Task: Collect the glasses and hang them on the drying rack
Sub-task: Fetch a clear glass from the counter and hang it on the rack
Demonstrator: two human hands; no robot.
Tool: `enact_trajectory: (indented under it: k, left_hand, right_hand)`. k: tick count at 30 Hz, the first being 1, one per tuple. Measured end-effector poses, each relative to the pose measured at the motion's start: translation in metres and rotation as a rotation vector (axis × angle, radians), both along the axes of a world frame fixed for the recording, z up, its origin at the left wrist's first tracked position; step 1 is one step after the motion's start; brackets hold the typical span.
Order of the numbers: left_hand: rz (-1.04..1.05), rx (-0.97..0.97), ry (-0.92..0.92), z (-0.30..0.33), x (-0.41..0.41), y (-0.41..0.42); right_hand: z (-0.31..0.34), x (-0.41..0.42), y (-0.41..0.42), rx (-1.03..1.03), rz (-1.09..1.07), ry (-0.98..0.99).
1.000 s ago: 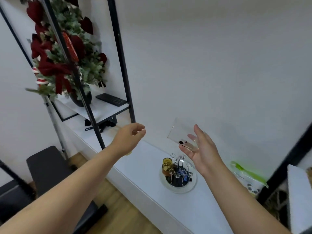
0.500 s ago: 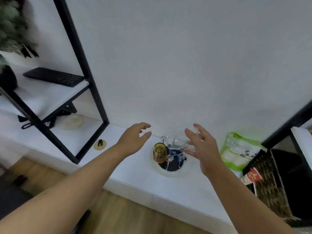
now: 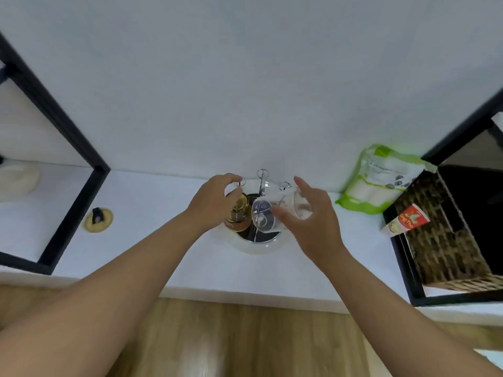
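Observation:
A clear glass (image 3: 275,210) lies tilted on its side in my right hand (image 3: 313,221), just above the drying rack (image 3: 255,244), a round white tray with upright wire prongs. An amber glass (image 3: 239,213) hangs on the rack's left side. My left hand (image 3: 212,200) is at the rack's left prong, with thumb and forefinger pinched around its looped top. The rack's central handle (image 3: 262,178) rises between my two hands.
A green and white pouch (image 3: 381,180) leans on the wall to the right. Beside it is a wicker basket (image 3: 441,240) with a red packet (image 3: 405,219). A black shelf frame (image 3: 68,131) and a small yellow disc (image 3: 98,219) are to the left.
Both hands have dropped down to the rack. The clear glass has tipped over the prongs, and my left hand has closed on the left prong. The view has swung right and downward.

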State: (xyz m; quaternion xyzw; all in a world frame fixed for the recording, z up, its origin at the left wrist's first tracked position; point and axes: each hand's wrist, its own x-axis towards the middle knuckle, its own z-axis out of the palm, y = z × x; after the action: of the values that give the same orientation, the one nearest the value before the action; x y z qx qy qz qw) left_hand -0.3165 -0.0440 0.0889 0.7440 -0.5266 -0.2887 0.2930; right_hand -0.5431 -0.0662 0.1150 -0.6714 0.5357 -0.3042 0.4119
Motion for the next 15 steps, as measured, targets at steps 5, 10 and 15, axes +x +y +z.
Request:
enact_trajectory:
  k: [5, 10, 15]
  left_hand:
    - [-0.032, 0.012, -0.062, -0.047, 0.006, -0.017]
    - [-0.024, 0.006, -0.13, -0.075, 0.011, -0.026]
    - [-0.053, -0.012, -0.189, -0.097, 0.004, -0.023]
  right_hand:
    - [-0.038, 0.009, -0.008, -0.108, 0.071, 0.19]
    - [-0.064, 0.025, -0.01, -0.216, 0.146, 0.336]
    - [-0.085, 0.032, -0.017, -0.284, 0.174, 0.439]
